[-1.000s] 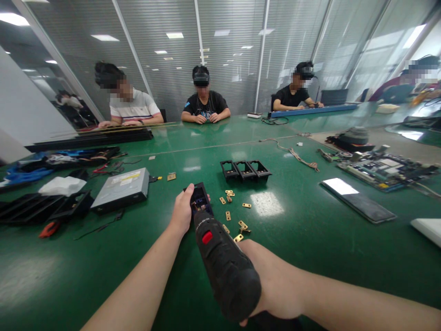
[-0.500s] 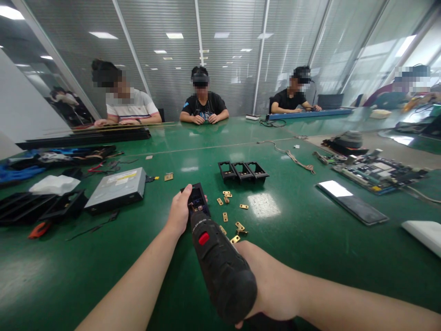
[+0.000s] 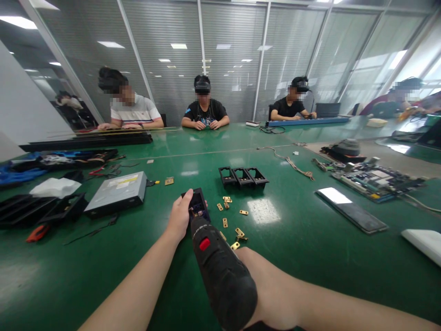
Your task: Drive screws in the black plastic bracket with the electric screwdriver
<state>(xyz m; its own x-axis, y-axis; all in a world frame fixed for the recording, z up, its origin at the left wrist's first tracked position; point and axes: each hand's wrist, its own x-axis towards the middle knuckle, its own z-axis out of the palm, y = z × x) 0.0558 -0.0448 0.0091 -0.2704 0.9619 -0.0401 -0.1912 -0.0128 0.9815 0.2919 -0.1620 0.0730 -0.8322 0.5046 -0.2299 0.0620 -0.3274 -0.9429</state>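
Note:
My left hand (image 3: 179,217) grips a small black plastic housing (image 3: 198,202) on the green table (image 3: 303,257), thumb on its top edge. My right hand (image 3: 272,294) is wrapped round the handle of a black electric screwdriver (image 3: 220,271) with a red button. The tool's tip points down into the housing, where a brass part shows. Several small brass plates (image 3: 230,216) lie scattered just right of the housing. Three more black housings (image 3: 243,176) sit in a row behind them.
A grey optical drive (image 3: 116,193) and black trays (image 3: 37,209) lie at left. A dark panel (image 3: 351,209) and circuit boards (image 3: 374,179) lie at right, a white object (image 3: 423,239) at the right edge. Several people sit along the far side.
The view has tilted slightly, so everything sits a little lower in the picture. Both hands keep their hold, and the screwdriver stays pointed into the housing.

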